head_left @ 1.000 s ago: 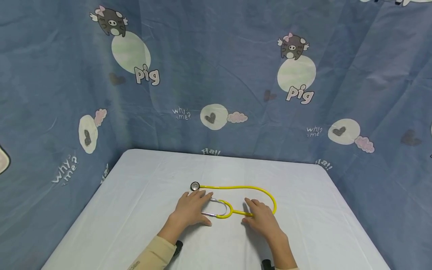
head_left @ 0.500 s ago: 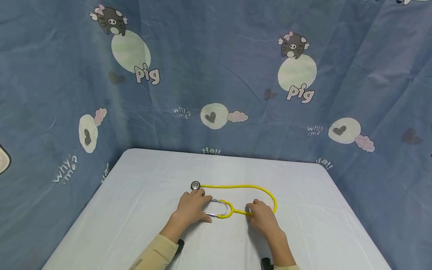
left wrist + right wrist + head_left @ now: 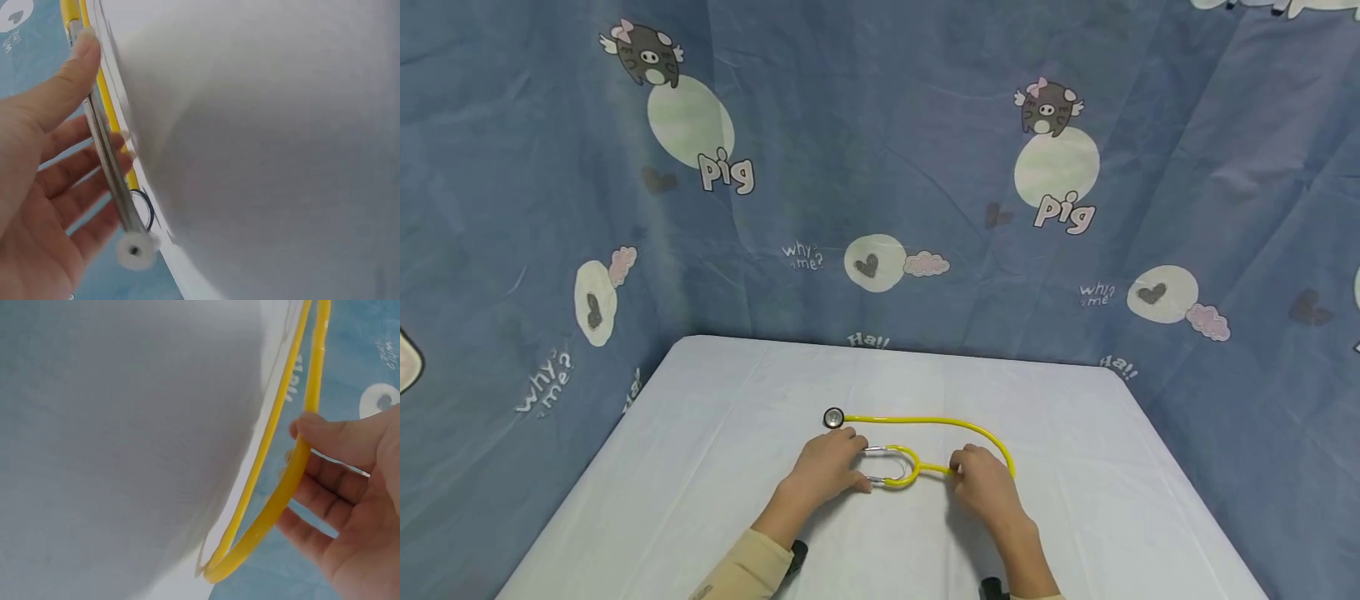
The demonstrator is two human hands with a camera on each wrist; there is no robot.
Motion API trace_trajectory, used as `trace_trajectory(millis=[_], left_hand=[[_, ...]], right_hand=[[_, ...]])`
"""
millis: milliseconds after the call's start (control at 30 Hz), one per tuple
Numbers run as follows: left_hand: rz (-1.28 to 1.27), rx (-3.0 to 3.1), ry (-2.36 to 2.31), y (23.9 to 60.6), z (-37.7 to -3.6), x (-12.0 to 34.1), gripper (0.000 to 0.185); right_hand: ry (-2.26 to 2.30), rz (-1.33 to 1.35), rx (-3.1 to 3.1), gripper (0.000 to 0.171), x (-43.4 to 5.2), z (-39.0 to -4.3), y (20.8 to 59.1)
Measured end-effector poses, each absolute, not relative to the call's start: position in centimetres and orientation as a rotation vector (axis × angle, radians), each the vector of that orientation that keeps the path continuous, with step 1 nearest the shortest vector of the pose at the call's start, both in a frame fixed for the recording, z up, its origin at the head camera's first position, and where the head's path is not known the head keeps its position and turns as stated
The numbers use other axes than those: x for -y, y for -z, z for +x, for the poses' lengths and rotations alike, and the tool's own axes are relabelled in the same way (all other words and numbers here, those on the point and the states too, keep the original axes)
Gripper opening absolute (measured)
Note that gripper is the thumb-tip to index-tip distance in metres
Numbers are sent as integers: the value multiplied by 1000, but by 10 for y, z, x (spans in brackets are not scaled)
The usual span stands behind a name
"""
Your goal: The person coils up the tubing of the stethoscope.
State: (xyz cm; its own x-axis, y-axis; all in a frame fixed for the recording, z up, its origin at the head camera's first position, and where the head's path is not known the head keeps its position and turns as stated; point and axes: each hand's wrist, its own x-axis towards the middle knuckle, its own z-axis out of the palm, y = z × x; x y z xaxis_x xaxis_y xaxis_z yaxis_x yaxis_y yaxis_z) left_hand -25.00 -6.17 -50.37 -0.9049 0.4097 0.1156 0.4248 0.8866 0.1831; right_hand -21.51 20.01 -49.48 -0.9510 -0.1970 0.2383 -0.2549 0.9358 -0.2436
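Stethoscope (image 3: 925,421): yellow, on white table (image 3: 700,467).
My left hand (image 3: 823,475): pinches its metal arms.
My right hand (image 3: 981,483): pinches its tube.

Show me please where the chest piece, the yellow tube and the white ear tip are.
chest piece (image 3: 833,417), head view, middle of the round disc.
yellow tube (image 3: 279,499), right wrist view, on the bend beside the thumb.
white ear tip (image 3: 134,251), left wrist view, its round end.
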Motion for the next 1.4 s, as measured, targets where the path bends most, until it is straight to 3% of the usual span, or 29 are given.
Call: trace_trajectory(millis=[267, 667, 1033, 1133, 1400], left_hand=[[-692, 2888, 588, 497, -252, 63, 36], [-733, 2819, 593, 495, -247, 66, 37], [-961, 2790, 936, 490, -249, 68, 16], [-958, 2772, 1001, 487, -248, 68, 8], [-821, 2687, 1148, 472, -245, 61, 7]], right_hand=[[-471, 251, 2766, 14, -200, -218, 488], [-492, 175, 2711, 10, -206, -219, 482], [-541, 134, 2657, 10, -214, -223, 480], [-564, 122, 2637, 10, -213, -225, 481], [-596, 133, 2508, 4, -205, -227, 485]])
